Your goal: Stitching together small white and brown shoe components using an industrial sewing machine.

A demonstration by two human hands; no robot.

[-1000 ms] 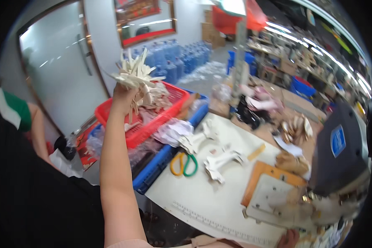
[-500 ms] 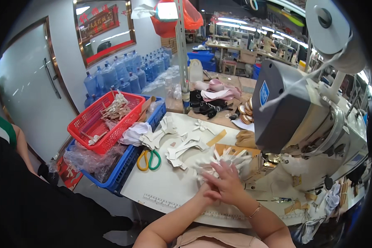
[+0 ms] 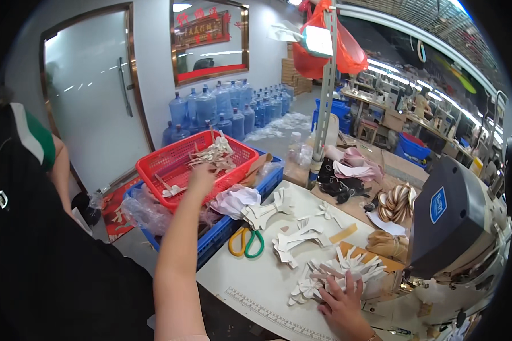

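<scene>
White strips (image 3: 363, 266), right of the red basket (image 3: 235, 177), could scatter if the right hand (image 3: 342, 302), fingers apart on them, sweeps sideways; left hand (image 3: 203, 176) at basket, grip unclear.

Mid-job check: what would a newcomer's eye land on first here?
Probably the bright red basket left of the white table, with the left hand at the off-white pieces in it. Next, the dark grey machine at right, near the right hand spread on white strips. Behind, blue water bottles stand near the wall.
</scene>
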